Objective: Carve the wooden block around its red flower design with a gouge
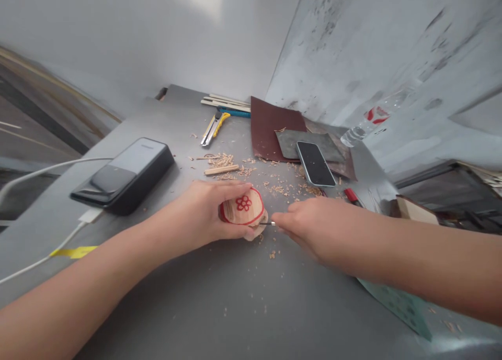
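My left hand is closed round a small wooden block, thumb on one edge and fingers on the other. A red flower and a red outline are drawn on its upper face, and the lower right edge shows bare, cut wood. In my right hand is a thin tool with a dark shaft and a pale collar; the fist hides its handle. The tool's tip meets the block's right edge. Wood shavings lie scattered just beyond both hands.
A black power bank with a white cable stands at left. Farther back lie a yellow utility knife, wooden sticks, brown sandpaper and a phone. At right are a red-capped marker, a plastic bottle and a green mat.
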Tool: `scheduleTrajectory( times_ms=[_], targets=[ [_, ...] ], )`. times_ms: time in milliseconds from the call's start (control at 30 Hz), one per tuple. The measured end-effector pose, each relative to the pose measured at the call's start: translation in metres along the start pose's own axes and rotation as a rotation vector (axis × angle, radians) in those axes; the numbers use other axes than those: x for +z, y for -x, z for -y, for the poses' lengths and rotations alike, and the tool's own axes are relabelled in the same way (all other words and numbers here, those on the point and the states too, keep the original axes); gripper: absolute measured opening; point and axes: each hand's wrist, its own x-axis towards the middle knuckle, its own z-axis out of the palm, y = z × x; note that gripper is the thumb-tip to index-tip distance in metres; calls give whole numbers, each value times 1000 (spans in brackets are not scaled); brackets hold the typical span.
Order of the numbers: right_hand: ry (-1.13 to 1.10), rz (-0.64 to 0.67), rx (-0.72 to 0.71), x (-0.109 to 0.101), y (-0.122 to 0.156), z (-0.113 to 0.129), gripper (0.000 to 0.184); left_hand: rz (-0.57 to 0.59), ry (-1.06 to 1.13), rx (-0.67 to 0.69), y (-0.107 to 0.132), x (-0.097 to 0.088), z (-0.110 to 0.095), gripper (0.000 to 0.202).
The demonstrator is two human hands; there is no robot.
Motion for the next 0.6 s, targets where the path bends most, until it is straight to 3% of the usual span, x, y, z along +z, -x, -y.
scheduleTrajectory(
  times_ms=[33, 100, 200, 300, 367, 433, 533, 600],
  targets=[
    [-82, 63, 79, -2, -2, 2, 14, 7, 1, -5, 0, 0, 0, 69],
    [-231, 182, 204, -9, -5, 5, 29, 17, 9, -19, 0, 0, 0, 71],
    [-304, 232, 228, -16, -7, 6, 36, 13, 19, -38, 2, -1, 0, 75],
    [5, 199, 56, -15, -5, 4, 18, 22, 10, -44, 2, -2, -1, 72],
    [268, 145, -101, -9, -3, 4, 39, 35, 6, -53, 1, -2, -4, 71],
    [436, 30, -227, -2, -1, 6, 40, 43, -7, -62, -1, -1, -6, 68],
    [505, -153, -313, 5, -1, 11, 23, 43, -61, -42, -4, 0, -6, 56],
    [498, -196, -320, 7, 0, 15, 22, 40, -72, -28, -4, 0, -4, 57]
  ],
)
